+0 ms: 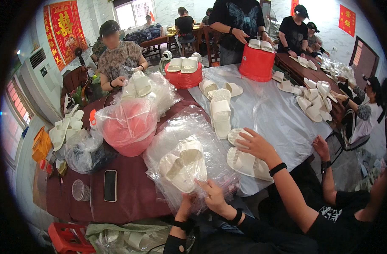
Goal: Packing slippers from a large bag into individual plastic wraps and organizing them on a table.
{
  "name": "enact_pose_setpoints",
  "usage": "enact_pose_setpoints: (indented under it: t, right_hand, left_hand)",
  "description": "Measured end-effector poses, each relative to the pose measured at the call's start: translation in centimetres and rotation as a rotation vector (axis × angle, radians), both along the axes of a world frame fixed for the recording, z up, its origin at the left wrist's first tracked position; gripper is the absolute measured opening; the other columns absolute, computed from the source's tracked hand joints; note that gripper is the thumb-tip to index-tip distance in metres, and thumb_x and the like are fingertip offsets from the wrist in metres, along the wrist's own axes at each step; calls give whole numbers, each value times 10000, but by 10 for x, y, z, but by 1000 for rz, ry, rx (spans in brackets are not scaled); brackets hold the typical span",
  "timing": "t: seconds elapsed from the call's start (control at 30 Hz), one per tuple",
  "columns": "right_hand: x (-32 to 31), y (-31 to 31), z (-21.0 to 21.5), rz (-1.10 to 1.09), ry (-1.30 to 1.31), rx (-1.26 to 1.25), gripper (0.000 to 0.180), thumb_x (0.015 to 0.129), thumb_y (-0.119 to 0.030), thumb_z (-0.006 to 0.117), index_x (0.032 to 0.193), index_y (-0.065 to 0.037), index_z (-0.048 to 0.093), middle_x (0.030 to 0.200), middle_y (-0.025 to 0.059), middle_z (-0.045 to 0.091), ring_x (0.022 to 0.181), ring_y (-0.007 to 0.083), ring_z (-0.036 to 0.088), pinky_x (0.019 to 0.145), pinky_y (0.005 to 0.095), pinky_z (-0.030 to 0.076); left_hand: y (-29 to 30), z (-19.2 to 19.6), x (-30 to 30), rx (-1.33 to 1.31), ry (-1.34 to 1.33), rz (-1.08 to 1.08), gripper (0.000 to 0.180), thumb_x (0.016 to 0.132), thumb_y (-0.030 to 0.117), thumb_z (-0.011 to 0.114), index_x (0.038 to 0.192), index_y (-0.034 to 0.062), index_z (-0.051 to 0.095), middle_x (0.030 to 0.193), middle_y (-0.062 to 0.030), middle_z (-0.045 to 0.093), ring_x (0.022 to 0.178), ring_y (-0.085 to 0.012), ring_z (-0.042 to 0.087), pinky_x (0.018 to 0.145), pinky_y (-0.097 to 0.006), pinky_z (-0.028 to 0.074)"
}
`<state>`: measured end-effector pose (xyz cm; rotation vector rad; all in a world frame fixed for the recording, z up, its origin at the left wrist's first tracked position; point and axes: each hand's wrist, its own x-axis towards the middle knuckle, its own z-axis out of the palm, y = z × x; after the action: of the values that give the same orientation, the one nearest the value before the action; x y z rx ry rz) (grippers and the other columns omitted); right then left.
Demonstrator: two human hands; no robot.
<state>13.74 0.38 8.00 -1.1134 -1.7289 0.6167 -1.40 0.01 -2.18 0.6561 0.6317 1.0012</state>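
A pair of cream slippers [183, 169] lies in a clear plastic bag [159, 144] in front of me, on a spread of more clear bags. My left hand [186, 205] is closed at the near end of the pair, its fingertips partly hidden beneath it. Just to the right, my right hand [213, 196] pinches the bag beside the heel of the right slipper. Right of my hands, a co-worker's hand [257, 146] reaches over another pair of cream slippers [246, 163] on a grey plastic sheet [269, 122].
A red bucket in clear plastic [127, 131] stands left of the bags. Nearer me lie a phone [110, 185] and a clear round tub [80, 190]. Slippers top two red upturned buckets [185, 79] [255, 63] further back. A red stool [70, 237] is at lower left. Several people work around.
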Motion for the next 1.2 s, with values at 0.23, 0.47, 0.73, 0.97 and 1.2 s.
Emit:
enact_pose_setpoints:
  t: [0.23,0.47,0.73,0.97,1.2]
  right_hand:
    - [-16,-10,-12,72,-210,-16,569,706,50,475,1246,-125,501,836,159,494,701,324,542,638,355,458]
    - [-28,-20,-2,7,-441,39,549,716,5,502,1244,-142,497,818,161,494,706,331,560,605,357,485]
    - [-17,-26,-9,99,-583,144,463,751,-70,495,1212,-37,478,908,170,499,720,294,571,603,337,495]
    - [10,-49,12,176,-826,77,549,716,-246,622,1198,-31,471,1260,296,396,936,333,560,769,377,470]
    - [19,-52,38,268,-669,-44,305,707,-258,687,920,-59,598,1049,152,541,919,314,538,776,395,429]
  left_hand:
    - [-5,27,5,144,66,14,1011,706,789,335,1312,-20,332,1281,-149,439,1162,-241,442,984,-357,343]
    - [-5,31,1,139,-48,-89,1052,676,810,360,1311,-29,328,1283,-178,435,1183,-269,426,1004,-363,324]
    - [0,35,-2,48,-96,-122,662,798,429,508,1261,-35,415,1236,-176,482,1149,-271,461,1000,-359,327]
    - [-13,62,-2,-97,76,-116,429,860,202,480,1212,-44,481,1209,-122,530,1132,-210,479,984,-320,336]
    - [1,53,-4,-121,-86,-194,441,906,190,483,1305,18,406,936,-61,585,911,-141,542,809,-263,432]
